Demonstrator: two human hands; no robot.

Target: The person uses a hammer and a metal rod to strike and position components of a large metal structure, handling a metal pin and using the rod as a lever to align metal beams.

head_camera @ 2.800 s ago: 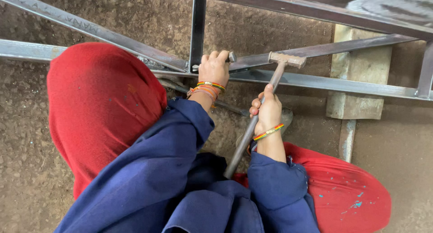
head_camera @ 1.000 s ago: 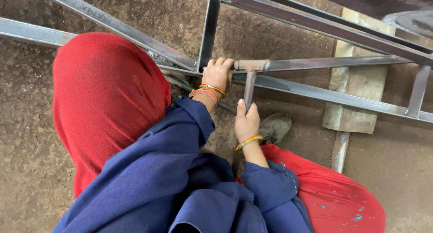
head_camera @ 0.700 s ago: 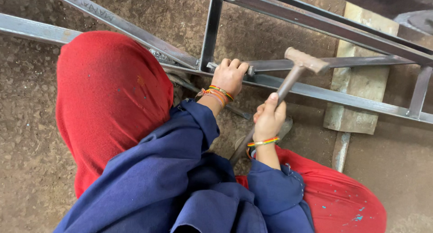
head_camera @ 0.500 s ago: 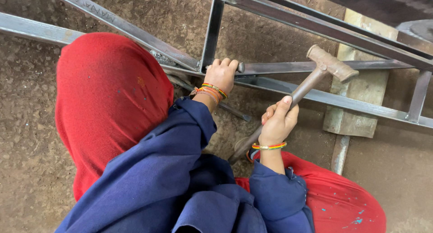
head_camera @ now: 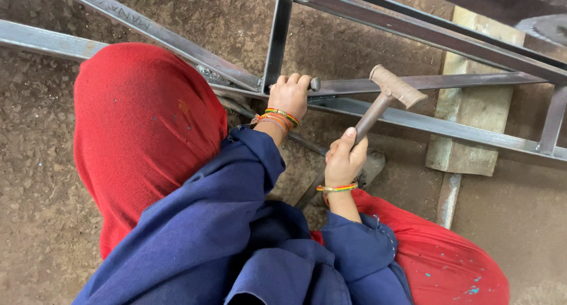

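My left hand (head_camera: 289, 95) is closed around a short metal chisel (head_camera: 315, 84), held against a flat bar of the steel frame (head_camera: 437, 126) near a welded joint. My right hand (head_camera: 345, 159) grips the handle of a hammer (head_camera: 397, 86). The hammer head is raised to the right of the chisel's end, a short gap away and clear of the frame. Both wrists carry coloured bangles, and the sleeves are dark blue. A red cloth (head_camera: 147, 133) covers the head below the camera and hides the ground under it.
The frame's grey bars cross the top of the view, with an upright bar (head_camera: 277, 39) meeting them. A pale wooden block (head_camera: 472, 133) lies under the frame at right. A worn shoe (head_camera: 372, 163) shows beside my right hand. Brown dirt floor surrounds everything.
The hammer struck the chisel's end about a second ago, then swung up and to the right. Now its head has come back left toward the chisel. My left hand stayed on the chisel.
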